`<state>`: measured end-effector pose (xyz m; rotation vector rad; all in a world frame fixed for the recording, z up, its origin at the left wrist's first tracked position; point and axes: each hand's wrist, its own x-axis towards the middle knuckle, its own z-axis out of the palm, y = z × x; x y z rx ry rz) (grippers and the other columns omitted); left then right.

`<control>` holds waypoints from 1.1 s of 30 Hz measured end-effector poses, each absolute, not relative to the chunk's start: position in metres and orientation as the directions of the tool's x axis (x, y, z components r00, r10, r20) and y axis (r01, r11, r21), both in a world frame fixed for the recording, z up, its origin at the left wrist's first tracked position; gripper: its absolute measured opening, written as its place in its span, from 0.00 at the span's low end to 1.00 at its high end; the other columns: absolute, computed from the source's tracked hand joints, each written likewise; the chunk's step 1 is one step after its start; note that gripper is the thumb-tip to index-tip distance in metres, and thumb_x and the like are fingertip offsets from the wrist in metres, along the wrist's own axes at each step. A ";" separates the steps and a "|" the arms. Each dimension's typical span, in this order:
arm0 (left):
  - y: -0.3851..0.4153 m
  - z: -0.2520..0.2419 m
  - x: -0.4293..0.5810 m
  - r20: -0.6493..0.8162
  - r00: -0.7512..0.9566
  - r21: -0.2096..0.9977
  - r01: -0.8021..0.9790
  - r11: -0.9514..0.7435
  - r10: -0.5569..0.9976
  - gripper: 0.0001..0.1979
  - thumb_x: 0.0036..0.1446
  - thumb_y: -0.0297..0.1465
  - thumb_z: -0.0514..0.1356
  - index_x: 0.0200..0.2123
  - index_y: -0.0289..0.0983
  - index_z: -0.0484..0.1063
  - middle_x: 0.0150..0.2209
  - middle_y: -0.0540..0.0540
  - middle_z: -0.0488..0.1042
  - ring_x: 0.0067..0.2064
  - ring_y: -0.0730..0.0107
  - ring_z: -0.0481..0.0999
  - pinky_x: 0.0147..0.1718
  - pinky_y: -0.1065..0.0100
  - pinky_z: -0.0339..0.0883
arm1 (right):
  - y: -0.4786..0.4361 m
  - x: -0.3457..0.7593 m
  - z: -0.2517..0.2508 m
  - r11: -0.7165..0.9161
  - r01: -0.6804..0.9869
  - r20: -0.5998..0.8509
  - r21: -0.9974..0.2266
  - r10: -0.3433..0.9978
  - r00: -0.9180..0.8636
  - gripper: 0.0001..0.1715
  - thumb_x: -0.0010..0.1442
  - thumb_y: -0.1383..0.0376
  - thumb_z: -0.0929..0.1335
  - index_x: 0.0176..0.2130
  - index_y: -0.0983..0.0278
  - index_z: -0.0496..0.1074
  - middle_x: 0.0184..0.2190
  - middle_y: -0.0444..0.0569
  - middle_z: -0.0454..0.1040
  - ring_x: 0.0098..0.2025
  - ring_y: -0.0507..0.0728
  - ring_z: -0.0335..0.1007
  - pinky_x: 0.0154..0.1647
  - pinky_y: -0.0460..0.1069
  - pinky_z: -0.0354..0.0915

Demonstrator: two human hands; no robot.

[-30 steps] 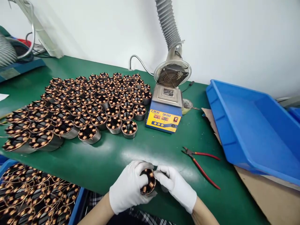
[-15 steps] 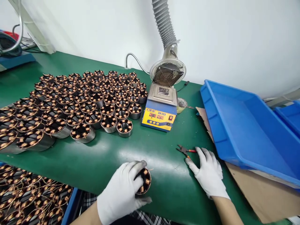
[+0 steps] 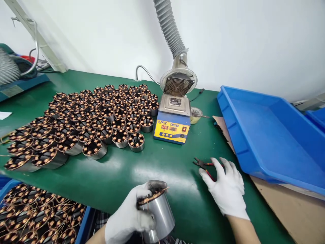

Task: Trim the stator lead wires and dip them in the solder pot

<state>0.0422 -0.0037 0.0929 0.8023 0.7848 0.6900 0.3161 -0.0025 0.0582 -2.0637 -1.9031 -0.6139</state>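
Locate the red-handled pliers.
Head view, right of centre: the pliers are on the green table, handles partly covered by the right hand, left of the large blue tray.

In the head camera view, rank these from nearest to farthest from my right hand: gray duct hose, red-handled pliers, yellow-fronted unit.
From your right hand:
1. Red-handled pliers: right at the fingers, handles partly hidden by them.
2. Yellow-fronted unit: on the bench, ahead and to the left.
3. Gray duct hose: farther back, rising above the unit.
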 end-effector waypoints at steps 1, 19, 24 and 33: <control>-0.005 0.099 0.041 -0.357 0.547 0.748 -0.318 0.582 0.757 0.33 0.31 0.47 0.71 0.43 0.38 0.74 0.36 0.44 0.75 0.34 0.64 0.73 0.33 0.67 0.67 | 0.000 0.322 0.056 -0.118 0.985 0.419 0.125 0.906 0.055 0.28 0.59 0.50 0.58 0.45 0.70 0.68 0.46 0.63 0.67 0.49 0.71 0.62 0.44 0.62 0.62; -0.024 0.121 0.042 -0.416 0.667 0.251 -0.569 0.783 0.618 0.16 0.49 0.36 0.63 0.40 0.32 0.75 0.36 0.40 0.79 0.35 0.68 0.77 0.36 0.69 0.67 | -0.031 0.259 0.104 0.536 0.811 0.437 -0.235 0.804 -0.404 0.18 0.54 0.75 0.57 0.44 0.64 0.62 0.30 0.50 0.73 0.30 0.55 0.71 0.32 0.49 0.68; -0.029 0.122 0.043 -0.417 0.657 0.244 -0.585 0.773 0.628 0.16 0.48 0.37 0.63 0.38 0.33 0.76 0.33 0.41 0.80 0.33 0.68 0.77 0.34 0.69 0.66 | -0.030 0.256 0.112 0.578 0.795 0.424 -0.184 0.777 -0.466 0.23 0.52 0.75 0.57 0.48 0.67 0.61 0.37 0.55 0.73 0.38 0.58 0.71 0.39 0.54 0.69; -0.033 0.117 0.035 -0.540 0.591 0.341 -0.498 0.797 0.600 0.16 0.45 0.39 0.62 0.35 0.34 0.74 0.34 0.43 0.77 0.37 0.57 0.76 0.40 0.58 0.64 | -0.023 0.250 0.122 0.618 0.779 0.454 -0.105 0.727 -0.515 0.19 0.53 0.75 0.56 0.45 0.69 0.63 0.31 0.53 0.73 0.32 0.58 0.69 0.36 0.53 0.68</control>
